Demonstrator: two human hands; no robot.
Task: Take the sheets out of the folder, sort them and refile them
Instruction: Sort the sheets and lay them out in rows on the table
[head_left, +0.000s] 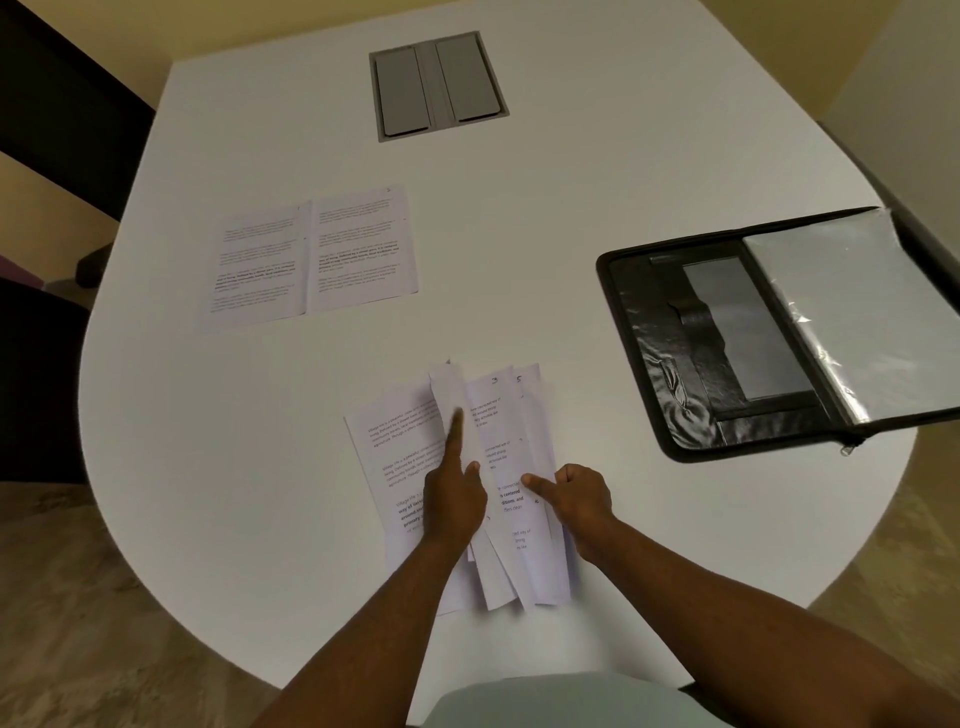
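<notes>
A fanned pile of printed sheets lies on the white table near its front edge. My left hand rests on the pile, index finger stretched out under a curled, lifted sheet. My right hand lies on the pile's right side, its thumb pressing a sheet. Two more printed sheets lie side by side farther back on the left. The black folder lies open at the right, its clear plastic sleeves turned to the right.
A grey hatch is set into the table at the back. A dark chair stands at the far left. The folder's right part overhangs the table's rounded edge.
</notes>
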